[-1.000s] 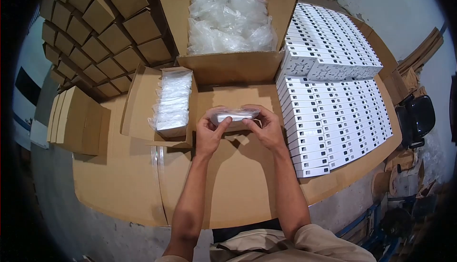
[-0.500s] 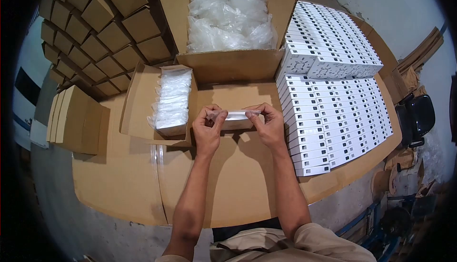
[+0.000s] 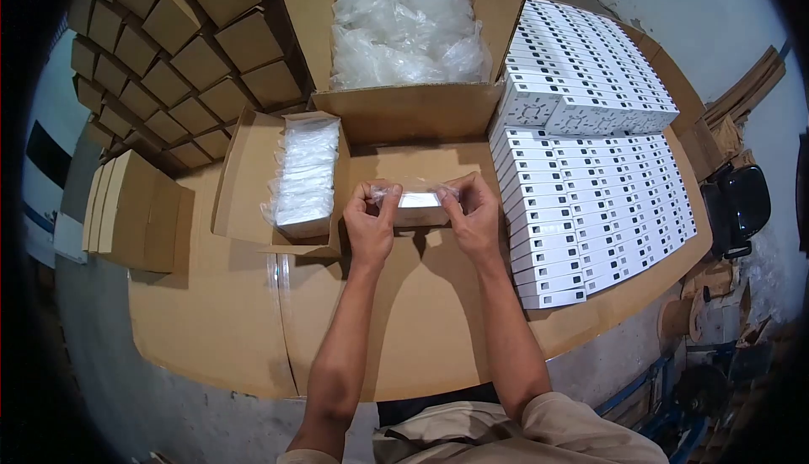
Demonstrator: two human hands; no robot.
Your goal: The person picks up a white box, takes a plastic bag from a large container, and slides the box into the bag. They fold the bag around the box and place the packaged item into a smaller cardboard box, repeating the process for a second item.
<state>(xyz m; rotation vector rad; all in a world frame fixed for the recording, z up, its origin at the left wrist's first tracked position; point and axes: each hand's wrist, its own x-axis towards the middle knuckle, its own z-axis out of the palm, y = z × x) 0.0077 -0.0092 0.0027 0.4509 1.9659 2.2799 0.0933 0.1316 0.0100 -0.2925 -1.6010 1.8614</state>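
Observation:
Between my two hands is a small white item in a clear plastic bag point(image 3: 419, 200), held level above the cardboard-covered table. My left hand point(image 3: 371, 219) pinches the bag's left end, thumb on top. The right end is gripped by my right hand point(image 3: 474, 218) in the same way. Directly beyond the bag lies a small brown cardboard piece point(image 3: 421, 235), partly covered by it. To the left of my left hand, an open carton point(image 3: 240, 186) holds a row of bagged white items point(image 3: 305, 169).
A large carton point(image 3: 404, 114) full of clear plastic bags point(image 3: 404, 30) stands at the back. Rows of white boxes point(image 3: 590, 203) are stacked on the right. Brown boxes point(image 3: 168, 59) pile up at the back left, and a few closed cartons point(image 3: 139, 211) stand at the left edge.
The bagged item has tilted, so more of its white face shows. Both hands have shifted slightly, with the thumbs now lying further over the plastic.

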